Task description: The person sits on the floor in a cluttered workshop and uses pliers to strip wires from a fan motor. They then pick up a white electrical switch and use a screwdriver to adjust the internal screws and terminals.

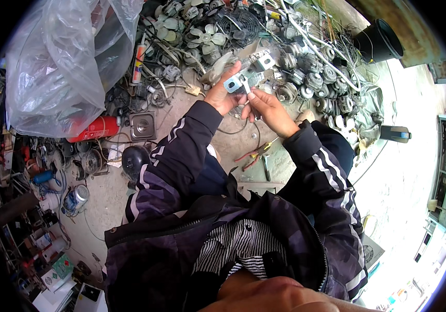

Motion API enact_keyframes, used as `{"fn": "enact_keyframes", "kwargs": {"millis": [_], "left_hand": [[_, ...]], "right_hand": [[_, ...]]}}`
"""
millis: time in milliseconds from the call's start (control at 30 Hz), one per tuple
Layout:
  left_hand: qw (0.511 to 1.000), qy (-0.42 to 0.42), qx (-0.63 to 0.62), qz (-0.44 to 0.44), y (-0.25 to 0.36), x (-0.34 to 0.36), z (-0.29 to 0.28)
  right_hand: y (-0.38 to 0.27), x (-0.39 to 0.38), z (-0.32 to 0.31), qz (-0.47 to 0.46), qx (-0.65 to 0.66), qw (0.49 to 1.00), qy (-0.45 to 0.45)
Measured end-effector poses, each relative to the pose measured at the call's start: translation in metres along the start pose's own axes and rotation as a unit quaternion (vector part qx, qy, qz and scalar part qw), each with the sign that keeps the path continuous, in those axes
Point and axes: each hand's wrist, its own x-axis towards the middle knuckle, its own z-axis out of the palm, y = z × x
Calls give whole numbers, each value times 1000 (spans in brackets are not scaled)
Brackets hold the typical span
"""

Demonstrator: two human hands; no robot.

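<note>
My left hand [220, 99] is closed around a small motor-like part with a shiny metal bracket [231, 84] that has a dark hole in it. The part's lower side is hidden by my fingers. In my right hand [270, 110], a silver open-end wrench [245, 84] is pinched, its jaw up against the bracket. Just beyond my hands, a second pale metal bracket [265, 62] with a hole shows on the heap. Pliers with red and yellow handles [254, 155] lie on the floor below my right hand, beside another slim hand tool [266, 167].
Ahead is a heap of small motors [314, 80], cables and fan blades [207, 37]. To the left are a clear plastic bag [67, 67], a sealant tube [138, 65], a red cylinder [96, 128] and a steel lid [142, 126]. A black bucket [377, 42] stands far right.
</note>
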Motion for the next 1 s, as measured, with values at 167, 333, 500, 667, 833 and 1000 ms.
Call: {"fn": "enact_keyframes", "kwargs": {"millis": [167,333,500,667,833,1000], "left_hand": [[999,-27,30,5,0,3,-11],[993,25,107,39,7,-12,19],[979,40,195,43,-7,3,-7],[997,-41,66,-15,2,1,-4],[1000,-21,-9,-4,4,3,-3],[1000,-19,-8,4,2,0,-1]], "right_hand": [[-18,-5,-2,46,-60,997,30],[-32,-5,-26,48,-121,991,16],[-45,-10,-41,71,-233,970,7],[-51,-13,-34,58,-139,989,-5],[-35,-8,-19,43,-48,998,-6],[-4,3,-7,7,-6,1000,-12]]}}
